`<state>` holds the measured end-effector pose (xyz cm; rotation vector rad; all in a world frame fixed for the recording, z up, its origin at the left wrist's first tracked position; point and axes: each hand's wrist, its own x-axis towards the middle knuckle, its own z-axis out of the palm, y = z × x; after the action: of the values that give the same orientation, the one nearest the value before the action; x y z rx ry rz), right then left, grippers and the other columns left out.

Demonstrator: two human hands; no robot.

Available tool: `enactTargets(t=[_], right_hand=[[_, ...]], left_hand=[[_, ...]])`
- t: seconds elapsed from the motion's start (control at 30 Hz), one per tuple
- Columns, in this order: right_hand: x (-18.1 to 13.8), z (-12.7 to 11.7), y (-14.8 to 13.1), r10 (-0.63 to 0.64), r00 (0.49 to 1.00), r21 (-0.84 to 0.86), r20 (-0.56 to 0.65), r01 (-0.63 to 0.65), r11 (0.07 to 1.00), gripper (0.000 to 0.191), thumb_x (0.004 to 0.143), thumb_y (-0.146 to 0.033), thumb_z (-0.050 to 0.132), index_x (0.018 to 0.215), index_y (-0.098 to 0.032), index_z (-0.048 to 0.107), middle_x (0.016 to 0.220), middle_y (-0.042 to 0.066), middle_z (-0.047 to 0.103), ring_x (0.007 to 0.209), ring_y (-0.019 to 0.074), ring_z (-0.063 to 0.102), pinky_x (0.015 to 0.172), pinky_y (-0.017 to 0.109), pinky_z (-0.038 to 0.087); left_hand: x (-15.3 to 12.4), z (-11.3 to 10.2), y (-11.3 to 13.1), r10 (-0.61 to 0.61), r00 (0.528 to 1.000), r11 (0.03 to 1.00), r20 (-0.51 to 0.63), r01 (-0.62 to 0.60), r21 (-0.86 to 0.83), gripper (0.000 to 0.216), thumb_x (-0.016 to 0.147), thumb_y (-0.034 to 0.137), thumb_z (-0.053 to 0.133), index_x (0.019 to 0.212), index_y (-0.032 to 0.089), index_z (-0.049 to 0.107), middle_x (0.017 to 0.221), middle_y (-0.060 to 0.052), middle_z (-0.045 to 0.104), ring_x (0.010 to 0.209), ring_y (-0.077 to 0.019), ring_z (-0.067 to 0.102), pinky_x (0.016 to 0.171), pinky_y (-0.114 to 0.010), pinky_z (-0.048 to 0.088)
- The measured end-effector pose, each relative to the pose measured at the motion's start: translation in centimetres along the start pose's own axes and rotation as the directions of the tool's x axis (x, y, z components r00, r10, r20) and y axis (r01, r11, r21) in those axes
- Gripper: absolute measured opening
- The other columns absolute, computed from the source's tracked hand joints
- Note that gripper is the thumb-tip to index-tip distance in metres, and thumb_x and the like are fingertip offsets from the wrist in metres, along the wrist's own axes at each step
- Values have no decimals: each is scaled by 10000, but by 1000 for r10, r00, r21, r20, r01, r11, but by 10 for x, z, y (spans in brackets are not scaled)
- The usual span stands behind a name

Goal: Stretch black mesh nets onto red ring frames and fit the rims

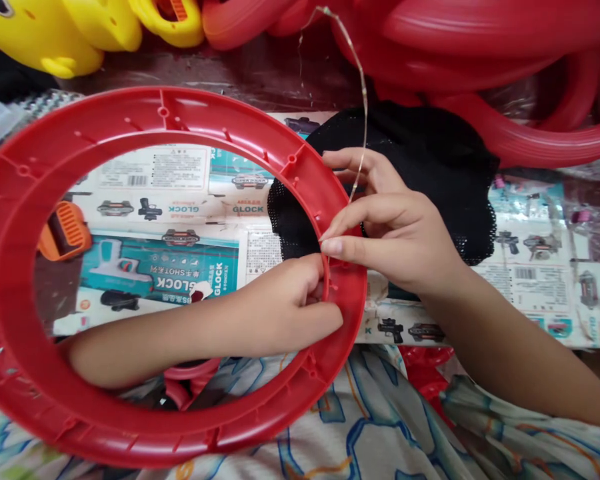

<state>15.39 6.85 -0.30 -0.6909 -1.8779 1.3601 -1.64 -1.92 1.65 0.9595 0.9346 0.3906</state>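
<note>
A large red plastic ring, its channelled inner side with posts and ribs facing me, is held tilted over my lap and the work surface. My left hand reaches up through the ring's opening and is closed around its right rim. At the same rim, just above, my right hand pinches a thin wire string with small beads between thumb and forefinger. The wire's loose part arches up and hangs over behind the hand. Where its lower end runs is hidden by my fingers.
Flattened printed cardboard covers the work surface. On it lie a black cloth piece and an orange plastic part. Red plastic parts and yellow figures line the back. A patterned cloth covers my lap.
</note>
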Motion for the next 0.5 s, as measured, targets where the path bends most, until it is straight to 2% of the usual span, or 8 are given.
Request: enactTargets(t=[0.1, 0.2, 0.37, 0.5], right_hand=[[0, 0, -2, 34, 999, 40, -33, -32, 999, 118, 748, -390, 903, 757, -299, 828, 1393, -3, 636, 1278, 229, 618, 1183, 407, 478], [0, -3, -3, 58, 998, 62, -40, -55, 997, 89, 731, -343, 911, 738, -313, 828, 1354, -1, 653, 1220, 228, 639, 1137, 389, 524], [0, -5, -6, 59, 996, 19, -61, -57, 998, 88, 743, -338, 902, 733, -316, 818, 1367, -14, 654, 1251, 248, 626, 1156, 403, 512], [-1, 0, -6, 104, 993, 84, -53, -99, 992, 164, 742, -378, 908, 732, -261, 793, 1337, 18, 687, 1244, 242, 653, 1159, 417, 509]], left_hand=[[-1, 2, 0, -20, 1000, 1000, -1, 20, 3, 28, 863, 178, 521, 860, 200, 504, 725, 33, 549, 631, -120, 532, 561, -216, 424], [-1, 4, 1, -21, 1000, 1000, 18, 21, -9, 24, 863, 187, 537, 879, 198, 522, 780, 18, 604, 681, -133, 568, 607, -231, 473], [-4, 6, 0, 17, 999, 999, 29, -16, -27, 19, 900, 182, 544, 905, 198, 551, 815, 14, 622, 712, -129, 580, 629, -223, 492], [-3, 7, -2, 32, 999, 997, 43, -28, -77, 34, 886, 160, 549, 895, 191, 538, 821, 12, 616, 713, -121, 574, 643, -222, 493]])
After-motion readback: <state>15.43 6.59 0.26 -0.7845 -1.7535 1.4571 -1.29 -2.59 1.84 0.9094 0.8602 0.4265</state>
